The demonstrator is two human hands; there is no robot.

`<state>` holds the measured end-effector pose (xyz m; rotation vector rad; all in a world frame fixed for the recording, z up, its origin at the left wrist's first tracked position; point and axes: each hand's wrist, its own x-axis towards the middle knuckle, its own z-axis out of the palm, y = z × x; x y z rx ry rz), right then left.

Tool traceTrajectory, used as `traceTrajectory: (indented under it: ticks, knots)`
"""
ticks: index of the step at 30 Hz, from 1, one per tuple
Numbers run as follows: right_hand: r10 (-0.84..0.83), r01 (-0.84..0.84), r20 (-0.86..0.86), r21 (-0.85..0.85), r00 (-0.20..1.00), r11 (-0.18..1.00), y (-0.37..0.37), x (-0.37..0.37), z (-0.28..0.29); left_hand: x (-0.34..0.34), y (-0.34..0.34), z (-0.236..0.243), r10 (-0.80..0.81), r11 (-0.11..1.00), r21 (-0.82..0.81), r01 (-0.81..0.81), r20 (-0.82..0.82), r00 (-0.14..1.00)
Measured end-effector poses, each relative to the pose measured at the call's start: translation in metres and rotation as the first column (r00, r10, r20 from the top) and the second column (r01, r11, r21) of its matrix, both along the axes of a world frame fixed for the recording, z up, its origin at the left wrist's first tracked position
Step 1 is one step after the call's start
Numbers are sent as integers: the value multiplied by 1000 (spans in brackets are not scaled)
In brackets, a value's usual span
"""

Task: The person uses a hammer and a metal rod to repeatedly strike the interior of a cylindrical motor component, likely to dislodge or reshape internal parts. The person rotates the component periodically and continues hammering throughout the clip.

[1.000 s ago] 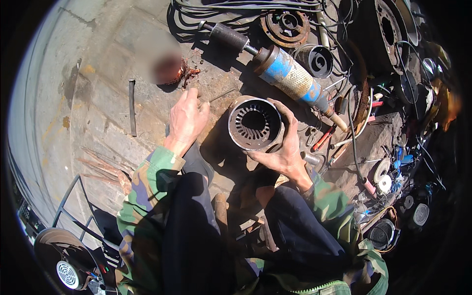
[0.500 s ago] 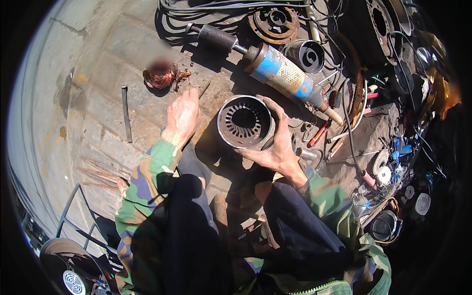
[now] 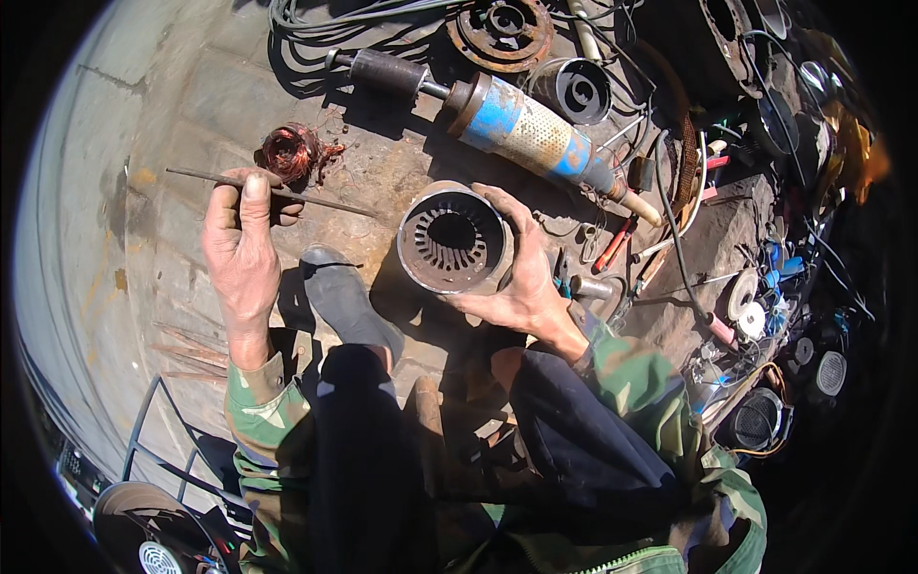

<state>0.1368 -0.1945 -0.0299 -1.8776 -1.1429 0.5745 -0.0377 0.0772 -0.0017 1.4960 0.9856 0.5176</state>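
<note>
Between the thumb and fingers of my left hand (image 3: 244,249) is a thin dark metal rod (image 3: 335,205), pointing right toward a motor stator (image 3: 409,251). My right hand (image 3: 521,277) grips this round metal stator from its right side, fingers along the far rim and thumb at the near side. The stator's open end faces up and shows a ring of slots around a dark bore. Just beyond the rod lies a tangled bundle of copper wire (image 3: 304,153) on the ground.
A blue and beige cylindrical tool (image 3: 521,124) lies beyond the stator. Behind it are a rusty round flange (image 3: 521,53) and coiled grey cables (image 3: 316,19). Red-handled pliers (image 3: 614,247) and a hammer (image 3: 595,287) lie at the right, near heaped scrap parts. My shoe (image 3: 344,297) is below the rod.
My left hand has moved left and turned, so the rod now lies nearly level across toward the stator. My right hand still holds the stator. The view has shifted slightly.
</note>
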Motion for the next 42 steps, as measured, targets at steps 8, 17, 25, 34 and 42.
traceTrajectory:
  ticks: [8,17,25,34,42]
  knots:
    - [9,-10,-57,-19,998,1000,-7,0,0,1,-12,55,31,999,30,-35,127,991]
    - [2,0,-20,67,1000,998,-10,-4,-5,0,-17,61,-5,999,36,1,116,993]
    - [40,-36,-55,72,998,997,-9,1,-1,3,-25,64,-79,995,69,69,158,984]
    - [43,-36,-87,80,995,996,-17,-2,-5,7,-32,69,-125,990,87,112,162,979]
    - [57,-56,-44,27,997,998,-23,-1,-5,11,-37,71,-156,985,95,144,133,979]
